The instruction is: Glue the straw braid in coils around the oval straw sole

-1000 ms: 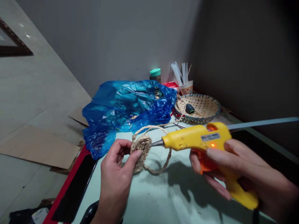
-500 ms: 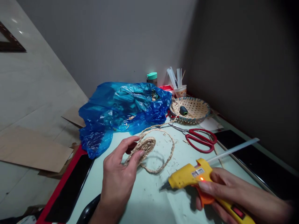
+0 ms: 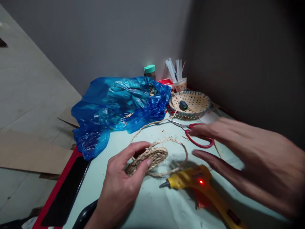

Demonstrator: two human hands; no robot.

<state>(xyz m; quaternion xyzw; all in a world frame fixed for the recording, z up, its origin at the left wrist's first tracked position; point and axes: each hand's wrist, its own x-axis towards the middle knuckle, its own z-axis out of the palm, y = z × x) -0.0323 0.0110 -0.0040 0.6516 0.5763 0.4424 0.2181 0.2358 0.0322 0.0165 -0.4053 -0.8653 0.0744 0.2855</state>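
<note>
Presently gripped at left: coil of braided rope (image 3: 157, 156)

The coil is pinched between the thumb and fingers of the left hand (image 3: 125, 181), its right end projecting beyond the fingertips. A loose loop of rope (image 3: 186, 154) is spread to the right of the coil, between the two hands. The right hand (image 3: 250, 156) is observed released, thumb and fingers parted, well apart from the coil. Beneath it, a yellow glue gun (image 3: 188, 176) is rested on the table (image 3: 157, 203), nozzle directed leftward, red light lit. Red-handled scissors (image 3: 184, 126) are partly covered by the right fingertips; whether contact is made cannot be told.
</note>
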